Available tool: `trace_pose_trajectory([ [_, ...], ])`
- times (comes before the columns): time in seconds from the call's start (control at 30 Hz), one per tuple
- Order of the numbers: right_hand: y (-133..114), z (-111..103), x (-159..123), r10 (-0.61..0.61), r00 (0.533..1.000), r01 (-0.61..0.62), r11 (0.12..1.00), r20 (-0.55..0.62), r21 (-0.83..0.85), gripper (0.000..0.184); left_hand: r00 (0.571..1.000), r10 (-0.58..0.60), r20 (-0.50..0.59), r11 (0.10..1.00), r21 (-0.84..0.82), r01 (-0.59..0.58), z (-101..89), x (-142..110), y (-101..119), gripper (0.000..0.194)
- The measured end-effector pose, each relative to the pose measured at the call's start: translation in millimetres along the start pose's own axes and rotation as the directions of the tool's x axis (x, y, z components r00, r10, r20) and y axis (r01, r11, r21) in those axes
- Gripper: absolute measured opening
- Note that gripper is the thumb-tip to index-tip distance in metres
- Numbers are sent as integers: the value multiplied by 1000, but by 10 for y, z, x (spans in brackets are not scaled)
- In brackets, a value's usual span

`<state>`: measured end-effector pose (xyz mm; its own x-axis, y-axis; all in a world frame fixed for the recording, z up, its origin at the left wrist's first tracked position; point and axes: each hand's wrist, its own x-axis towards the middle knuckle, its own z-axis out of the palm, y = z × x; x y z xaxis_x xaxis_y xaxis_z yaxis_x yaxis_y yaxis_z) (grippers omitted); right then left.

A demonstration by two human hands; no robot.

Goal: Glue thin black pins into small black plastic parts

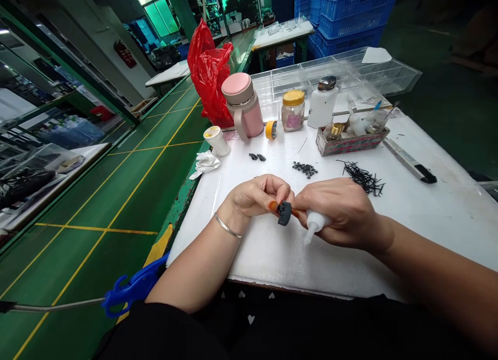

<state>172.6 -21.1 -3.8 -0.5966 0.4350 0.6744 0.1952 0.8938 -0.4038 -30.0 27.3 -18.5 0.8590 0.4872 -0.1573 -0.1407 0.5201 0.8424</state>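
Between the fingertips of my left hand (261, 195) is a small dark grey plastic part (285, 213), held over the white table. My right hand (337, 210) is wrapped round a small white glue bottle (316, 222), its narrow nozzle pointing down and towards me. The right thumb and index fingertips also touch the dark part's right side. Beyond my hands lie a pile of small black rings (305, 169), a heap of thin black pins (364, 178) and a pair of small black parts (257, 156).
On the white table (420, 230) stand a pink mug (252, 113), a yellow-lidded jar (293, 111), a white dispenser bottle (322, 105) and a small box (352, 143) of bottles. A utility knife (408, 160) lies right. A green conveyor belt (128, 194) runs along the left.
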Motion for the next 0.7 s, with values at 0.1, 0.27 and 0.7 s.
trace_pose_trajectory([
  [0.1,3,14,-9,-1,1000,1,1000,1,-24,15,1000,-1,-28,1000,9,1,-13,-7,5,33],
  [0.27,8,36,-28,5,1000,-6,994,-4,-112,12,998,11,-58,999,51,-8,-53,-27,18,32],
  [0.7,57,-66,21,263,960,-258,964,-95,65,6,978,160,-133,987,-12,-163,-64,27,-15,36],
])
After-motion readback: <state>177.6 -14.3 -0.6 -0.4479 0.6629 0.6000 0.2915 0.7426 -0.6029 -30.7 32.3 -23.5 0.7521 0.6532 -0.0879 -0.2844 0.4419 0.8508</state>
